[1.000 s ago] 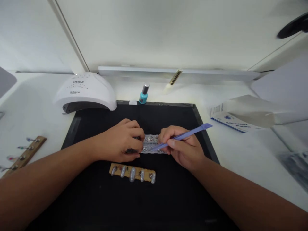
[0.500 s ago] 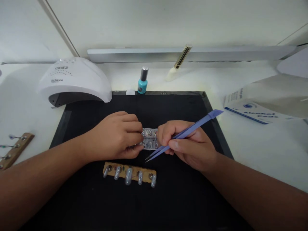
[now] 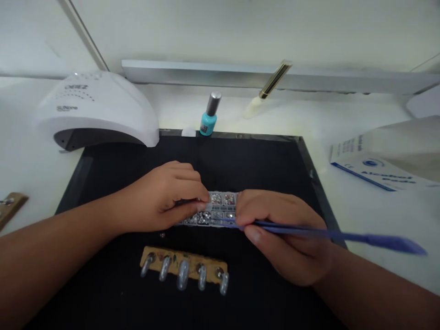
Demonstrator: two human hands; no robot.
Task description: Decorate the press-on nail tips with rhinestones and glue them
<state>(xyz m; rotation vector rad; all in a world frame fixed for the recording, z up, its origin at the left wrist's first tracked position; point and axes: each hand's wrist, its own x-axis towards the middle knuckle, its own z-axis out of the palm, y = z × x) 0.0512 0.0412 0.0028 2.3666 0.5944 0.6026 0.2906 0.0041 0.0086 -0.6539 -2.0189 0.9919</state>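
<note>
A clear compartment case (image 3: 217,208) of small sparkly rhinestones lies on the black mat. My left hand (image 3: 172,197) is closed at its left end, thumb and forefinger pinching near the middle strip. In my right hand (image 3: 285,229) are purple tweezers (image 3: 309,230), held nearly level. Their slim tips reach over the case's near row; whether they grip a stone cannot be made out. The right fingers rest against the case's right end. Nearer to me, a wooden strip (image 3: 175,260) carries several shiny grey nail tips (image 3: 183,275). One tiny stone (image 3: 162,234) lies beside the left wrist.
A white nail lamp (image 3: 103,105) stands at the back left. A turquoise polish bottle (image 3: 208,120) and a gold-capped bottle (image 3: 271,87) stand behind the mat. On the right is an alcohol pads box (image 3: 378,160); another wooden strip (image 3: 10,208) sits at far left.
The tweezers have swung from slanting upward to nearly level, their tips moving from the mat onto the case. My left thumb now lies on the case, and more compartments show.
</note>
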